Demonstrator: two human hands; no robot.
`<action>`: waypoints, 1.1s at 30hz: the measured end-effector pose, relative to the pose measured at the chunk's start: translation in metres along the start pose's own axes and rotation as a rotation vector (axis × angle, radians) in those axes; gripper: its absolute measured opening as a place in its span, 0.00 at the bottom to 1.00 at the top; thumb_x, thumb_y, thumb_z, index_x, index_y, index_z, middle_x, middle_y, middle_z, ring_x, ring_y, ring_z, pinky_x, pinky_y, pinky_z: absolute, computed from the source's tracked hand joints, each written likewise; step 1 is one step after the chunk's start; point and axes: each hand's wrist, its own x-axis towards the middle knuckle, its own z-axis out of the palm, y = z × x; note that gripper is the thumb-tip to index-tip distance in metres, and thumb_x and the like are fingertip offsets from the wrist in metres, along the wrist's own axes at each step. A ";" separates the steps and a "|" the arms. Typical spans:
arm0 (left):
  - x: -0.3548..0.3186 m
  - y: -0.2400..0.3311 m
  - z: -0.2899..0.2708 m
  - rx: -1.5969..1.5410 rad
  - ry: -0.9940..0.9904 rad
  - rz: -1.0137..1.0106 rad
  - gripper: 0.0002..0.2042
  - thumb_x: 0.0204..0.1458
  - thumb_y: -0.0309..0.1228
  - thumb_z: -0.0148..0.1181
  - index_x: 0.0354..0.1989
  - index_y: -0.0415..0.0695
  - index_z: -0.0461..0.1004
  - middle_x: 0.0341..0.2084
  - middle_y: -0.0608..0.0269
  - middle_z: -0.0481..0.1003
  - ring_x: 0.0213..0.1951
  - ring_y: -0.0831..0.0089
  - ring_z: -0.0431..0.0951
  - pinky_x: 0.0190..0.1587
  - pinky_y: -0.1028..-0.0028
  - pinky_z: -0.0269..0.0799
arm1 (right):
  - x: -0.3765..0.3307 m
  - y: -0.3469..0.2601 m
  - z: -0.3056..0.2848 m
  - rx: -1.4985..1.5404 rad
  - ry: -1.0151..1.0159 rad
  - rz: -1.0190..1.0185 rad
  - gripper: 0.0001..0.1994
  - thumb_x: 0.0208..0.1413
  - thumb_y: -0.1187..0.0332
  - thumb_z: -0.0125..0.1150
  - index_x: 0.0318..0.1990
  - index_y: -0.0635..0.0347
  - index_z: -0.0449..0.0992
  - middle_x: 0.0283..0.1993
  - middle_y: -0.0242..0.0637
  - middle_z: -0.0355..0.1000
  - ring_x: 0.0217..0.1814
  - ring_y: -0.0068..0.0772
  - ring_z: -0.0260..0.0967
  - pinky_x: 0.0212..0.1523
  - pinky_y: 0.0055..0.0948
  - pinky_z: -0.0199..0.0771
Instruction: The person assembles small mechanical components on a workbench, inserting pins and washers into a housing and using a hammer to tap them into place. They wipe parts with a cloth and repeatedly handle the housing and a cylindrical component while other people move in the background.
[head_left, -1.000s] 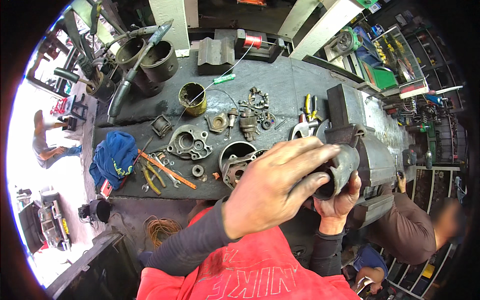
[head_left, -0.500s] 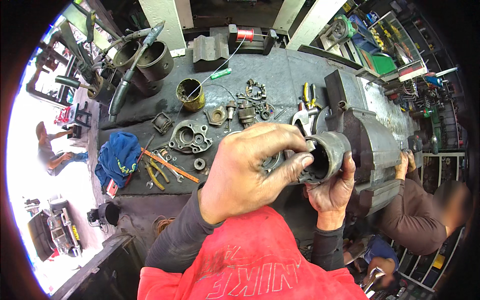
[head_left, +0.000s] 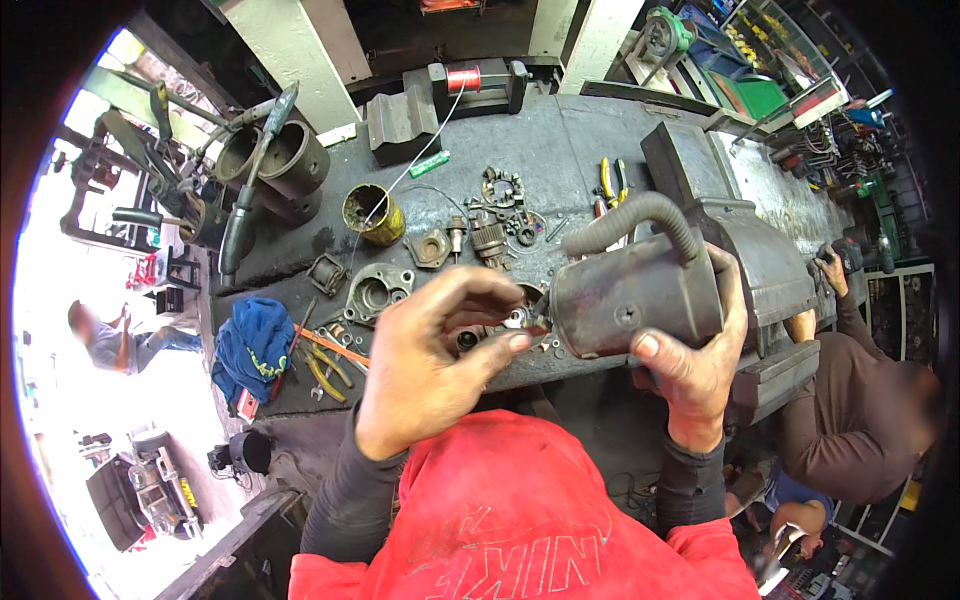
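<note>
My right hand (head_left: 700, 365) grips a dark metal motor housing (head_left: 640, 300), a cylinder held on its side over the bench's front edge. Its thumb presses the near side while the fingers wrap round the right end. A thick ribbed cable (head_left: 640, 212) arches over the top of the housing. Just off the housing's left end is my left hand (head_left: 430, 350), with thumb and fingers apart and nothing seen between them. Behind it on the bench lie a cast metal end cover (head_left: 375, 295), a flanged plate (head_left: 428, 248), a gear part (head_left: 488, 238) and a brush ring (head_left: 502, 187).
A yellow can (head_left: 375, 215) stands mid-bench, near a red wire spool (head_left: 463, 79). Pliers (head_left: 325, 372) and a blue cloth (head_left: 252, 345) lie at left. A large vise (head_left: 750, 260) rises at right, beside a co-worker in a brown sleeve (head_left: 840, 400).
The housing has turned from its open end facing me to lying sideways, showing its cable. My left hand has come away leftward and its fingers have parted; my right hand has moved right.
</note>
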 end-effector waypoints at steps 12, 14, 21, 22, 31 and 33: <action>-0.061 -0.057 -0.047 -0.005 0.298 -0.152 0.23 0.53 0.16 0.72 0.59 0.36 0.76 0.53 0.58 0.79 0.55 0.71 0.80 0.60 0.69 0.77 | -0.014 0.036 0.025 -0.561 -0.094 -0.288 0.51 0.27 0.62 0.93 0.62 0.65 0.67 0.57 0.44 0.71 0.59 0.42 0.72 0.61 0.42 0.74; -0.066 -0.064 -0.045 -0.021 0.291 -0.173 0.24 0.53 0.17 0.72 0.60 0.35 0.76 0.55 0.57 0.78 0.55 0.70 0.80 0.60 0.69 0.77 | -0.017 0.038 0.031 -0.643 -0.107 -0.317 0.51 0.28 0.62 0.93 0.62 0.65 0.67 0.57 0.45 0.71 0.59 0.44 0.73 0.62 0.43 0.74; -0.064 -0.067 -0.037 -0.054 0.171 -0.202 0.30 0.53 0.16 0.72 0.66 0.33 0.72 0.61 0.53 0.75 0.58 0.68 0.80 0.61 0.69 0.78 | -0.025 0.043 0.044 -0.663 -0.168 -0.388 0.53 0.32 0.65 0.92 0.67 0.64 0.62 0.60 0.50 0.74 0.61 0.50 0.76 0.65 0.46 0.74; -0.063 -0.067 -0.036 -0.089 0.164 -0.186 0.29 0.54 0.16 0.72 0.66 0.34 0.72 0.61 0.53 0.74 0.58 0.68 0.80 0.61 0.69 0.79 | -0.026 0.045 0.046 -0.620 -0.173 -0.394 0.53 0.33 0.65 0.92 0.67 0.64 0.61 0.61 0.50 0.74 0.61 0.51 0.76 0.66 0.46 0.74; -0.059 -0.082 -0.035 -0.101 0.178 -0.167 0.26 0.55 0.13 0.68 0.64 0.35 0.74 0.59 0.52 0.76 0.55 0.68 0.82 0.59 0.69 0.82 | -0.029 0.053 0.053 -0.635 -0.216 -0.411 0.56 0.28 0.67 0.94 0.67 0.61 0.61 0.62 0.51 0.73 0.65 0.51 0.75 0.66 0.48 0.75; -0.060 -0.084 -0.034 -0.075 0.179 -0.167 0.25 0.56 0.13 0.67 0.64 0.33 0.74 0.60 0.51 0.75 0.56 0.66 0.82 0.60 0.68 0.82 | -0.029 0.052 0.053 -0.633 -0.228 -0.406 0.55 0.28 0.67 0.94 0.67 0.61 0.61 0.63 0.51 0.73 0.65 0.51 0.75 0.66 0.48 0.75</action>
